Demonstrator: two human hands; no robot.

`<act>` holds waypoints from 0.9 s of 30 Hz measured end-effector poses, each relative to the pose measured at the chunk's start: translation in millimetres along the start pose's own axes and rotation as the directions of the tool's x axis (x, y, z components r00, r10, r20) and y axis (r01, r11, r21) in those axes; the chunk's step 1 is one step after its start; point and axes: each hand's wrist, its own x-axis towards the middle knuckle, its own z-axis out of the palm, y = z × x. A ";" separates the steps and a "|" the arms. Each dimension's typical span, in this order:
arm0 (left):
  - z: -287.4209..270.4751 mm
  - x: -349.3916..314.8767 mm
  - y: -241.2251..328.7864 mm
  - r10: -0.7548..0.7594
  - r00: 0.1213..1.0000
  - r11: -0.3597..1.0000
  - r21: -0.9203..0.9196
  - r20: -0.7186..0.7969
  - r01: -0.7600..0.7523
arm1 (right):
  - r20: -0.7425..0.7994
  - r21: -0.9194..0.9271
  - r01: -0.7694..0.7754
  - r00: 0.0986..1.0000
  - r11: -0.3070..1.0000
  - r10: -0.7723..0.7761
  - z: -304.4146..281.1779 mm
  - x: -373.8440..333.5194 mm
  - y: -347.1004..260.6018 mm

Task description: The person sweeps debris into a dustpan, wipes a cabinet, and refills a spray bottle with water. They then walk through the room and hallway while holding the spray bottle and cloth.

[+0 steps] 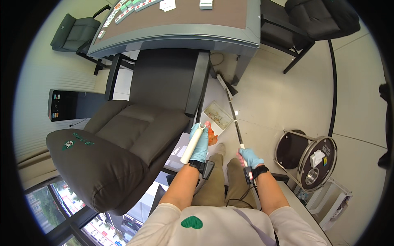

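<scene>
My left hand [200, 143], in a light blue glove, is closed around a thick white tubular handle [193, 144]. A dustpan [218, 115] with scattered debris in it lies on the floor just beyond; whether the handle joins it is hidden. Something crumpled and orange [212, 136] shows beside that hand. My right hand [249, 157], gloved the same way, grips the pale upper end of a broom [237, 128]. The broom's dark shaft slants away to its bristled head [227, 85], which rests on the floor near a table leg.
A large brown armchair [135, 127] fills the left side. Ahead stands a grey-edged table [172, 37] bearing game tiles, with more chairs [283, 28] around it. To the right is a round two-tier trolley [324, 164] with tissues and a glass ashtray. Pale floor tiles [271, 94] stretch between.
</scene>
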 end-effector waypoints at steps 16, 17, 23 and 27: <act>3.3 2.2 10.9 -0.088 0.993 0.994 -0.062 0.083 0.093 | -0.095 -0.595 -0.073 0.995 0.800 0.021 -37.4 -60.5 93.5; 6.7 -1.9 20.5 -0.104 0.989 0.994 -0.011 0.106 0.106 | -0.097 -0.370 -0.067 0.995 0.927 0.033 -42.3 -74.9 99.1; 10.4 -24.1 32.0 0.073 0.986 0.970 0.219 0.151 -0.105 | -0.101 -0.194 0.052 0.992 0.980 -0.073 -113.4 -169.7 111.5; 1.8 -15.4 -2.9 0.079 0.979 0.982 0.157 0.187 -0.109 | -0.212 -0.353 -0.093 0.977 0.931 0.017 -79.0 -140.6 124.2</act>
